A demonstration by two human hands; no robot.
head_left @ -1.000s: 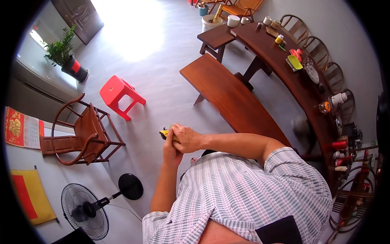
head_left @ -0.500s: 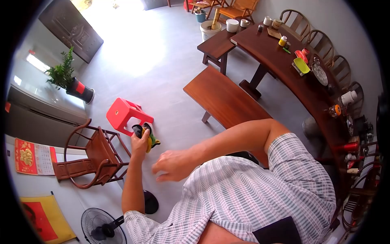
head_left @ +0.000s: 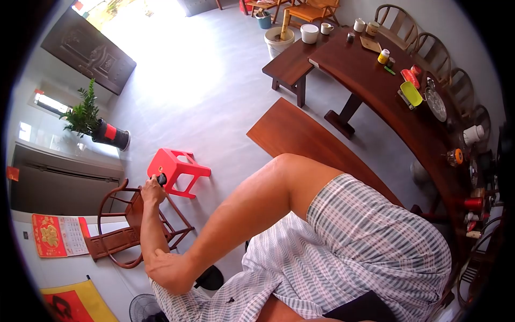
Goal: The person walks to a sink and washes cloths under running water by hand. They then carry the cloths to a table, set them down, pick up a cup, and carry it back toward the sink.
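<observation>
My left hand (head_left: 153, 191) is stretched out at the left, closed around a small black object (head_left: 162, 180). The hand and object appear in front of the red plastic stool (head_left: 167, 164); whether they touch it I cannot tell. My right arm crosses my body, and my right hand (head_left: 167, 269) lies against my left upper arm, beside the checked shirt sleeve. Its fingers are mostly hidden.
A wooden armchair (head_left: 134, 214) stands below the stool. Around the room are a potted plant (head_left: 82, 112), a bench (head_left: 316, 145), a long table (head_left: 386, 88) bearing cups and dishes, a white bucket (head_left: 279, 43), a fan (head_left: 144, 307) and an open door (head_left: 88, 53).
My left hand has moved out toward the stool, and the yellow-green part of what it held no longer shows. My right hand has left it and moved down to my left upper arm. The view has shifted.
</observation>
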